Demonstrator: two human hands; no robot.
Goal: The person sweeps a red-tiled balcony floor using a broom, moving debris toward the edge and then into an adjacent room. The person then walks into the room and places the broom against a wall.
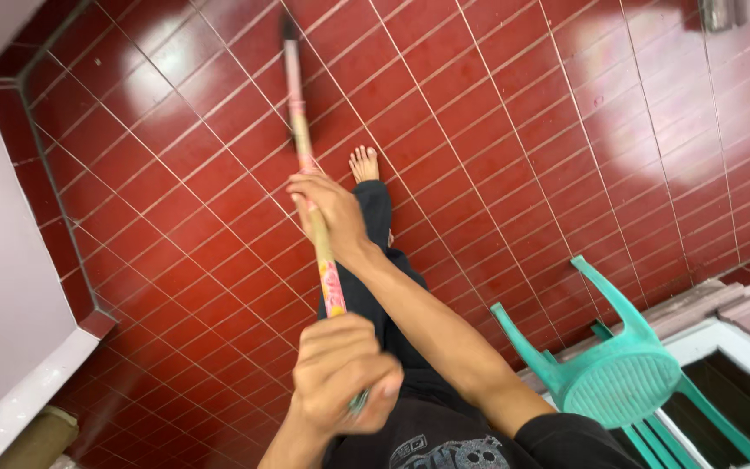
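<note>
Left hand (pixel 340 373) grips stick (pixel 319 234) | right hand (pixel 327 204) higher | tip blurred, perhaps broom

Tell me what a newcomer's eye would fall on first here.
First, the long stick running up the middle, gripped by the right hand above and the left hand below. Behind it, glossy red floor tiles fill the view, with a bare foot at centre. A green plastic chair lies tipped at lower right.
</note>
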